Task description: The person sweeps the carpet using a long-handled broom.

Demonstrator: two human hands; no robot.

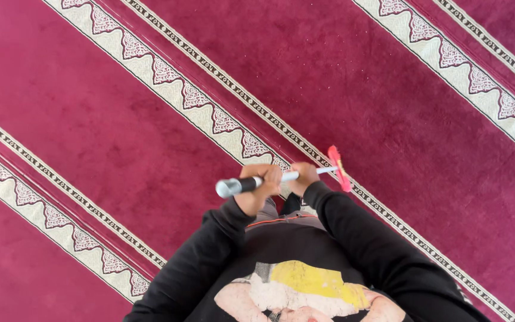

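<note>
Our left hand (259, 182) is wrapped tight around the upper part of a long pole (269, 179), just below its dark grip and grey end cap. Our right hand (303, 177) is clamped on the same pole a little further down, so the two fists sit close together in front of our chest. The pole runs away from us to a red head (338, 168), which looks like a broom or brush seen edge-on, though from this steep angle we cannot be sure of its kind. The head sits low on the carpet (353, 89), right at the nearest patterned band (210, 113).

To do this stroke well, we judge it best to keep both fists firm, let the lower hand steer and the upper one push, hold the head flat to the pile, and work along the band instead of across it, so loose specks are carried one way.

Counting: one pole, one red head, two hands, two black sleeves (198, 262). The dark red carpet shows four cream bands with a scalloped pattern, each paired with a narrow dotted line.
</note>
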